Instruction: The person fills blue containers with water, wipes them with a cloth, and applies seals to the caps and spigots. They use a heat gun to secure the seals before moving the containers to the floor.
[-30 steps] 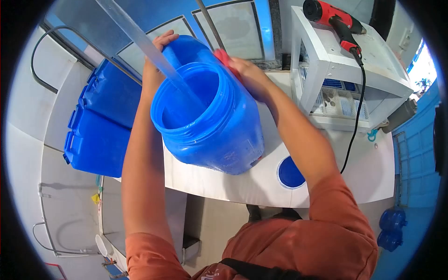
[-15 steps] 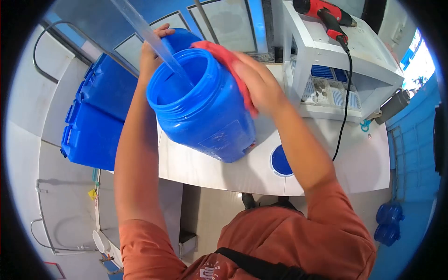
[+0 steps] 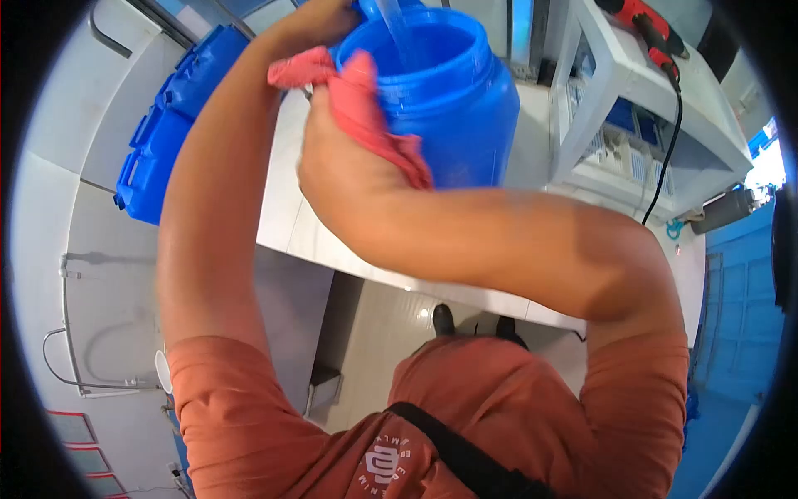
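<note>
A wide-mouthed blue plastic drum stands upright on the white counter, its top uncovered. From the upper edge of the view, a clear tube runs down into its mouth. My right hand is closed on a red cloth, which lies against the drum's near left side. My left hand is at the top edge beside a blue piece behind the drum's rim; its fingers are out of sight, so what it grips cannot be made out.
Blue jerrycans stand to the left. On the right is a white shelf unit with trays inside and a red-and-black heat gun on top, its black cord hanging down. Scissors with teal handles lie near a dark bottle.
My right hand has carried the red cloth from the drum's right side around to its near left side. The view has shifted, so the drum appears higher and further right.
</note>
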The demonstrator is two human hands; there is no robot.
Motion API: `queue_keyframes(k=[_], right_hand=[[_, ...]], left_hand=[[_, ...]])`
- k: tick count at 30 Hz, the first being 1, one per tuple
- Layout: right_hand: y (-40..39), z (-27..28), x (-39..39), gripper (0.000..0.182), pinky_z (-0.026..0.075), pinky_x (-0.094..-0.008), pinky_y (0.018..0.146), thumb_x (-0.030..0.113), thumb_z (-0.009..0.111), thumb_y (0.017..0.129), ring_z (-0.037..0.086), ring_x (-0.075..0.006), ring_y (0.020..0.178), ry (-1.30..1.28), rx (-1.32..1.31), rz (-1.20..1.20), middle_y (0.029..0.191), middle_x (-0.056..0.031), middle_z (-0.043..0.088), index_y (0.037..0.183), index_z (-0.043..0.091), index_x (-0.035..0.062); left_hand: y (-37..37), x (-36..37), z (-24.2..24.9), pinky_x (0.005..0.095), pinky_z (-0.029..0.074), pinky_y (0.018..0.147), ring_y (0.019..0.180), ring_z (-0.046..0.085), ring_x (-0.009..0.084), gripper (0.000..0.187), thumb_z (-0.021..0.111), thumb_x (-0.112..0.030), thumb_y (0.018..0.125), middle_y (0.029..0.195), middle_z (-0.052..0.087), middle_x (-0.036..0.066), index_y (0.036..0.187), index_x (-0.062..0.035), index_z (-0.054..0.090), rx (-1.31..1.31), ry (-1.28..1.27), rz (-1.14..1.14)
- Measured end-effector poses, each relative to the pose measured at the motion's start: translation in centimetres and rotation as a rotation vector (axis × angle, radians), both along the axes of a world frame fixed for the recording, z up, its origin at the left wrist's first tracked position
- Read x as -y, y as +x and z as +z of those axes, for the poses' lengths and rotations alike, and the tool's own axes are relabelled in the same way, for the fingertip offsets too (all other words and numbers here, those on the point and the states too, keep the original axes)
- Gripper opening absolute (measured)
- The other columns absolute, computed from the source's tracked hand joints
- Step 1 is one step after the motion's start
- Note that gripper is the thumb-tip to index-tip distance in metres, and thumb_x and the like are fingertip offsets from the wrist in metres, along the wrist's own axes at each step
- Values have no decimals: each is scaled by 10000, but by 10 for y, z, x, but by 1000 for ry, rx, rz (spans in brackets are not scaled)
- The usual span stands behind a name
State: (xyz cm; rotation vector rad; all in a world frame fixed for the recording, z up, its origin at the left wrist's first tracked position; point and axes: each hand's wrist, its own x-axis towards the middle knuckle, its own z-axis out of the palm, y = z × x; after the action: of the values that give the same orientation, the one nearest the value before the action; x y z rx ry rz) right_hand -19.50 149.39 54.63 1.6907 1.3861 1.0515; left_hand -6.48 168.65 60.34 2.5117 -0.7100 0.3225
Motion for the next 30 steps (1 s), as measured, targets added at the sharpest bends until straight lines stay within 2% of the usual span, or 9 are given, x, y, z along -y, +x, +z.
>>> queue_keyframes(k=[5, 9, 11, 13, 20, 23, 27, 29, 30], right_hand=[[5, -110, -65, 379, 366, -748, 922, 205, 567, 815, 417, -494, 1271, -824, 327, -265, 1212, -189, 625, 1062, 692, -54], [-18, -146, 5, 411, 362, -694, 988, 247, 507, 869, 360, -533, 1302, -921, -54, -22, 1290, -206, 575, 1138, 674, -17], [6, -203, 57, 339, 360, -476, 1089, 282, 479, 897, 508, -250, 1216, -237, -89, 282, 1142, -19, 658, 1054, 688, 66], [57, -244, 91, 318, 298, -367, 1139, 258, 493, 852, 508, -236, 1215, -178, -165, 602, 1148, 4, 647, 1072, 661, 103], [78, -118, 97, 354, 312, -418, 1094, 289, 575, 801, 492, -169, 1255, 626, -514, 748, 1235, 61, 605, 1148, 643, 261], [37, -139, 51, 278, 356, -455, 1018, 308, 568, 845, 547, -169, 1139, 816, -329, 659, 1220, 80, 595, 1101, 672, 275], [44, -224, 74, 309, 341, -494, 1016, 268, 597, 854, 539, -192, 1120, 238, -105, 471, 1251, 34, 589, 1155, 660, 245], [69, -233, 97, 344, 347, -471, 1021, 189, 586, 870, 562, -231, 1080, 395, -1051, 615, 1218, -55, 601, 1209, 630, 147], [74, -234, 105, 306, 346, -458, 1049, 208, 542, 907, 499, -290, 1175, 608, -883, 604, 1288, -73, 556, 1196, 624, 154]], left_hand=[[-25, 30, 8, 412, 493, 906, 1042, 612, 284, 273, 723, -65, 782, 1083, 654, 146, 1052, -53, 690, -18, 73, -4], [-14, 5, -14, 423, 463, 958, 1087, 589, 313, 323, 731, -77, 772, 1102, 643, 162, 1086, -50, 661, 300, 221, 214], [-12, 0, -25, 427, 454, 970, 1093, 586, 321, 355, 732, -83, 772, 1096, 643, 172, 1114, -45, 644, 426, 238, 274], [-19, 12, -28, 418, 476, 947, 1074, 600, 303, 358, 696, -64, 794, 1117, 633, 176, 1144, -51, 621, 460, 112, 306], [-2, -1, -44, 441, 498, 937, 1085, 591, 261, 404, 690, -118, 863, 1189, 573, 138, 1231, -96, 525, -145, -681, 115], [4, -23, -47, 433, 468, 978, 1166, 538, 261, 376, 636, -103, 896, 1248, 523, 138, 1248, -107, 502, 161, -287, -63], [-4, -1, -44, 403, 436, 1012, 1211, 487, 254, 430, 632, -140, 902, 1285, 478, 123, 1299, -110, 467, 20, -466, 37], [8, -9, -39, 366, 427, 1015, 1194, 483, 235, 492, 634, -161, 904, 1273, 481, 97, 1347, -101, 429, -171, -847, 100], [-3, -4, -46, 347, 410, 1029, 1174, 486, 220, 472, 615, -153, 919, 1255, 488, 72, 1351, -88, 437, -68, -660, 35]])
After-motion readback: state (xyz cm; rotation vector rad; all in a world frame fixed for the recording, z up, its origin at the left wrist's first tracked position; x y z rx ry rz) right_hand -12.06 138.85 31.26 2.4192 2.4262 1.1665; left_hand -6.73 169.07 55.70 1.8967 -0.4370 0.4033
